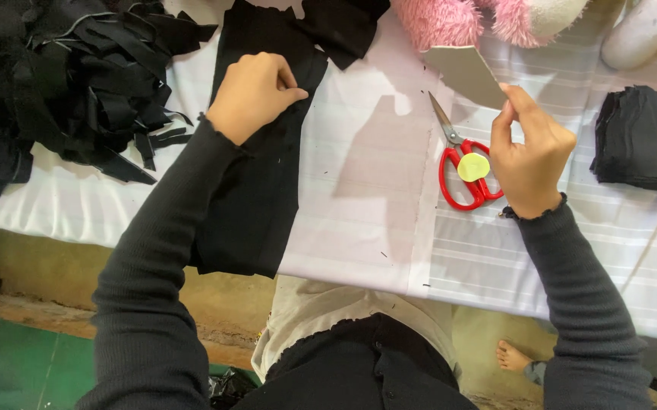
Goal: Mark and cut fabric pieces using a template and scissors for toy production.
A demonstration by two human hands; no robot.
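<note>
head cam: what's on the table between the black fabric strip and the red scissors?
Nothing but bare white cloth. In the head view, the stretch between the black fabric strip under the left hand and the red scissors holds only stray specks of lint.

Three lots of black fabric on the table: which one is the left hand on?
The long black strip running down the middle and hanging over the table's near edge; the left hand pinches it. The tangled scrap heap lies far left, the neat folded stack far right.
</note>
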